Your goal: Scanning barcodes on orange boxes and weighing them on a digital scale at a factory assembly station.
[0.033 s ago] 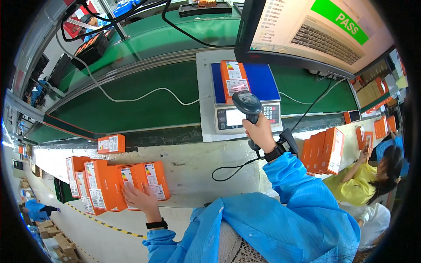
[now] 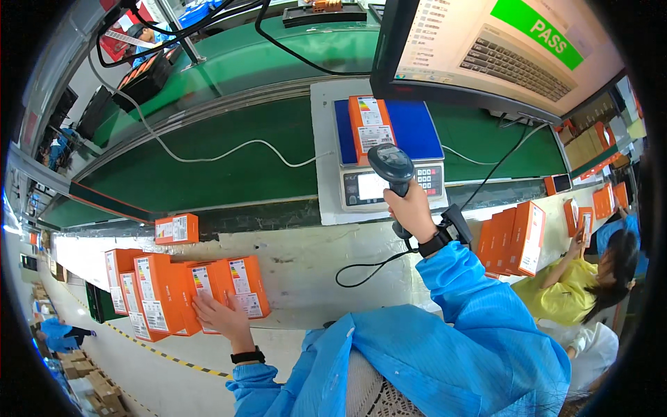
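My right hand (image 2: 415, 212) is closed around the handle of a dark handheld barcode scanner (image 2: 391, 164). The scanner's head points at an orange box (image 2: 371, 119) with white labels. That box lies on the blue platform of a weighing scale (image 2: 420, 135). My left hand (image 2: 224, 318), fingers spread, rests against the labelled face of an orange box (image 2: 200, 275) in the row at left. Touching distance from its fingertips is another orange box (image 2: 256, 281) at the row's right end. The left palm hides part of the labels.
A monitor (image 2: 389, 87) with a green banner overhangs the back right. A white cable (image 2: 208, 156) crosses the green conveyor (image 2: 243, 184). One orange box (image 2: 177, 229) lies behind the left row; more orange boxes (image 2: 511, 240) stand at right, near a person in yellow (image 2: 563, 295).
Both my hands and the scanner stay where they were. The pinkish glow on the label of the box on the scale is gone. A distant person in blue at far left has shifted slightly.
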Demonstrator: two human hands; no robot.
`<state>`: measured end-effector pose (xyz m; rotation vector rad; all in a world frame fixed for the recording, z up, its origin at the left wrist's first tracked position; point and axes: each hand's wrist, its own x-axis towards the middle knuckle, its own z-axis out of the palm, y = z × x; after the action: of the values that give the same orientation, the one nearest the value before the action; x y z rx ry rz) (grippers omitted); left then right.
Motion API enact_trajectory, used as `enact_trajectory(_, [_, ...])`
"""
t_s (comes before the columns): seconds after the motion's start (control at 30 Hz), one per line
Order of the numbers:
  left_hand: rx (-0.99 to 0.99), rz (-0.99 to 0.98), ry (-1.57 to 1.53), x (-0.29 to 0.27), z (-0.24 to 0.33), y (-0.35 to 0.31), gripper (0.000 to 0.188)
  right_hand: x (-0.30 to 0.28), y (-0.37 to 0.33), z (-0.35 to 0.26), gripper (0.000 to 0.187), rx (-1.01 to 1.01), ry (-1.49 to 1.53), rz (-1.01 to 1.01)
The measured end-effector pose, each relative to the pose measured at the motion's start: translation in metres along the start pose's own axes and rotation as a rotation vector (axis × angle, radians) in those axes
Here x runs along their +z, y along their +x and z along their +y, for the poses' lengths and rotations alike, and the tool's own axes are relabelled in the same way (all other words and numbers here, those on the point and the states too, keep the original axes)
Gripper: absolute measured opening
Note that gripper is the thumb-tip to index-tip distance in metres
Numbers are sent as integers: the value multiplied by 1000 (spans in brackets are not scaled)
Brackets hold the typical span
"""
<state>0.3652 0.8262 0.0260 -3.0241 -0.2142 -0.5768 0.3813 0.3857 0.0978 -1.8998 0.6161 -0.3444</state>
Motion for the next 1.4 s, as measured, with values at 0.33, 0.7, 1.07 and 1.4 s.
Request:
enact_trajectory(0.33, [-95,-241,-41,5,-3,-11,82,9,-7,7,23,-16,1,34])
enact_trajectory(0.7, [28,-175,-129,-2,-8,-4,89,-10,-18,-21,36,252,-38,-196])
enact_trajectory(1.07, [-135,-383,-185,-37,-3,29,93,39,-82,157,64,-16,-397,-490])
enact_trajectory(1.4, [-50,-146,-600,-70,61,71,85,43,79,-11,105,-324,-591,475])
